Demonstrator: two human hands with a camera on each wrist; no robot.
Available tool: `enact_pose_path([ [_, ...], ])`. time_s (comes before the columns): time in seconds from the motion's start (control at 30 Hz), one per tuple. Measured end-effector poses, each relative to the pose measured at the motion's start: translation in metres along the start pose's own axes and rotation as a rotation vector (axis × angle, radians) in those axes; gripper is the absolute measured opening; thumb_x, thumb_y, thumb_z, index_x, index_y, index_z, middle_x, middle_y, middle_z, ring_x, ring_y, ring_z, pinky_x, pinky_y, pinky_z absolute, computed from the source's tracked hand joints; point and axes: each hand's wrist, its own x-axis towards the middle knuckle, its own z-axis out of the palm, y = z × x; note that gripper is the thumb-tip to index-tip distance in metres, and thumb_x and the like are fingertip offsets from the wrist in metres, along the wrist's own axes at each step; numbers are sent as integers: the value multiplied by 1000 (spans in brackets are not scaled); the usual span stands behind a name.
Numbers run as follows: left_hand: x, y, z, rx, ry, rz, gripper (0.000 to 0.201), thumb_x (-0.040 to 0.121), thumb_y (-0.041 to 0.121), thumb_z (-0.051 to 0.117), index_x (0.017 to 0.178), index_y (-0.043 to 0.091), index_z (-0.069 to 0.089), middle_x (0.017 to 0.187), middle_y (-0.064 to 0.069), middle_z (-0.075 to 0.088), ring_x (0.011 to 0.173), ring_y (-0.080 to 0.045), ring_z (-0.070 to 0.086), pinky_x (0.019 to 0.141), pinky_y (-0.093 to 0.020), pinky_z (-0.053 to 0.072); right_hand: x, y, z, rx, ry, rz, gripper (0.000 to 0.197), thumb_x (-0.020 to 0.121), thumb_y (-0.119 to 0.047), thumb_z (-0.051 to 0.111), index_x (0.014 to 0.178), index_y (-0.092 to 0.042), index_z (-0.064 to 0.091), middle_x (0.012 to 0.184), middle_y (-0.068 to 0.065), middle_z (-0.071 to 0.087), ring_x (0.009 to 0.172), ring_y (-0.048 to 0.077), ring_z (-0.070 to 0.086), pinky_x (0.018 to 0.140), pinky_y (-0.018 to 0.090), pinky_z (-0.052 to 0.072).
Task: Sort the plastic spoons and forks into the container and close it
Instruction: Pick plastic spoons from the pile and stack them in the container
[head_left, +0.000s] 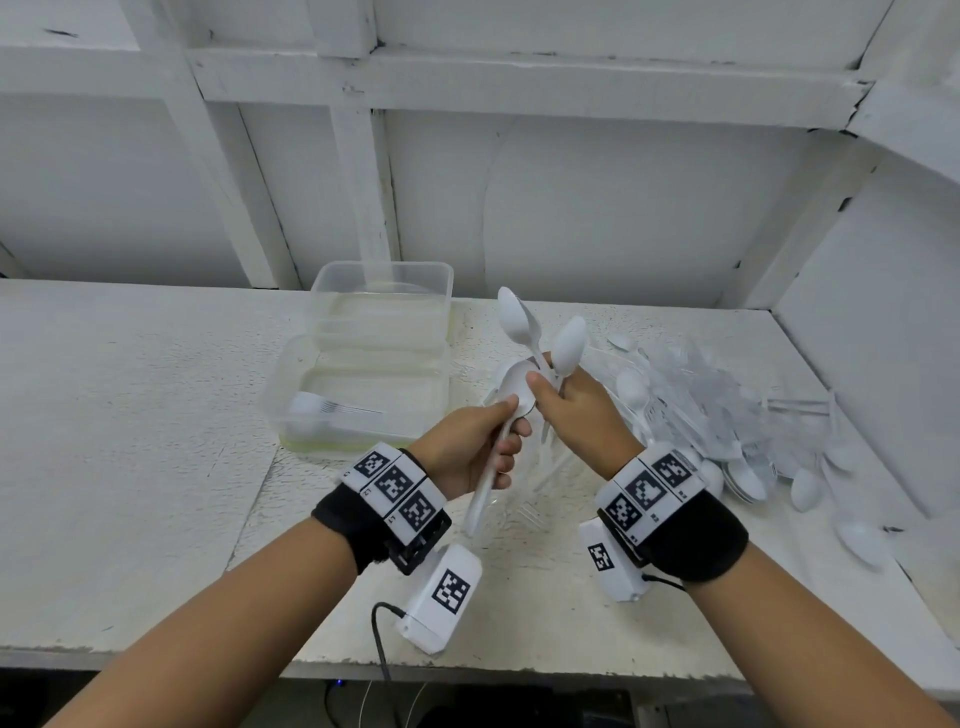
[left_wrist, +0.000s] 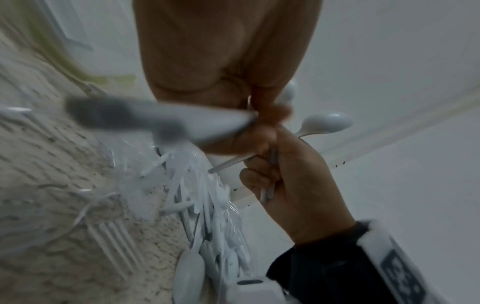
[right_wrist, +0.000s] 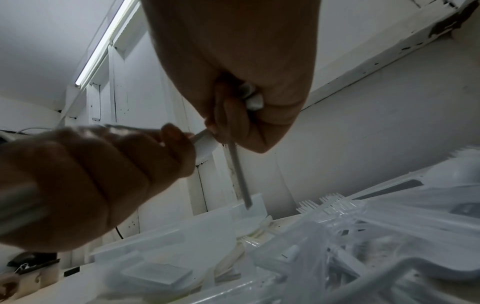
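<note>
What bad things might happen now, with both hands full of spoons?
The right hand holds several spoons fanned out, bowls up; one might slip and fall back into the loose pile.
The left hand grips its spoon by the handle right against the right hand, so they might knock together.
The container sits further left, so spoons might drop on the way.

The head view looks forward and down at the cutlery pile from above. Both wrist views look close along the hands, sharing that pile.
</note>
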Motion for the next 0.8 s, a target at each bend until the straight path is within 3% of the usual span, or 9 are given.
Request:
enact_pose_path([
  [0.07, 3, 0, 0, 36, 87, 46, 41, 100, 41, 33, 74, 14, 49, 45, 8, 31, 34, -5, 27, 36, -15, 27, -1, -1, -2, 88, 27, 46, 26, 96, -31, 45, 116, -14, 42, 72, -6, 51, 64, 7, 51, 62, 24, 40],
  [0.13, 6, 0, -1, 57, 166, 83, 39, 100, 41, 32, 78, 14, 50, 50, 7, 29, 37, -6, 26, 39, -17, 24, -3, -1, -3, 151, 33, 95, 25, 98, -32, 40, 116, -16, 33, 69, -2, 50, 56, 7, 47, 53, 22, 36],
  [0.23, 7, 2, -3, -49, 198, 103, 29, 98, 24, 27, 90, 10, 51, 59, 2, 35, 48, -9, 33, 49, -22, 28, -10, -1, -4, 150, 36, 82, 5, 99, -25, 37, 96, -24, 40, 67, -1, 51, 56, 7, 46, 55, 23, 35],
  [0.3, 6, 2, -3, -106, 207, 150, 25, 98, 17, 28, 94, 9, 51, 65, 0, 38, 55, -11, 36, 55, -23, 30, -15, 1, -1, 166, 71, 66, 16, 98, -22, 41, 85, -31, 42, 66, -1, 55, 58, 7, 50, 58, 21, 38],
  [0.47, 7, -1, -1, -94, 250, 290, 23, 101, 14, 36, 91, 5, 55, 71, -4, 49, 62, -13, 49, 59, -22, 46, -22, 5, 12, 236, 175, 108, 16, 96, -24, 49, 84, -35, 47, 63, -2, 60, 57, 6, 52, 58, 21, 39],
  [0.57, 9, -3, 1, -128, 260, 322, 23, 101, 13, 37, 91, 3, 56, 80, -9, 58, 73, -18, 60, 73, -27, 56, -25, 3, 18, 281, 190, 116, 16, 94, -23, 52, 85, -36, 49, 64, -2, 61, 54, 3, 51, 57, 20, 39],
  [0.7, 11, -2, 2, -173, 284, 349, 25, 101, 12, 35, 90, 2, 55, 95, -19, 62, 85, -26, 63, 79, -35, 56, -29, -4, 23, 276, 189, 99, 17, 94, -22, 53, 84, -35, 53, 51, -9, 58, 46, 0, 50, 51, 12, 40],
  [0.8, 12, -3, 1, -177, 262, 351, 26, 101, 13, 34, 93, 0, 54, 115, -33, 58, 98, -37, 60, 89, -42, 52, -30, -9, 27, 268, 187, 104, 18, 94, -22, 53, 83, -36, 56, 62, 4, 63, 54, 11, 50, 56, 23, 43],
])
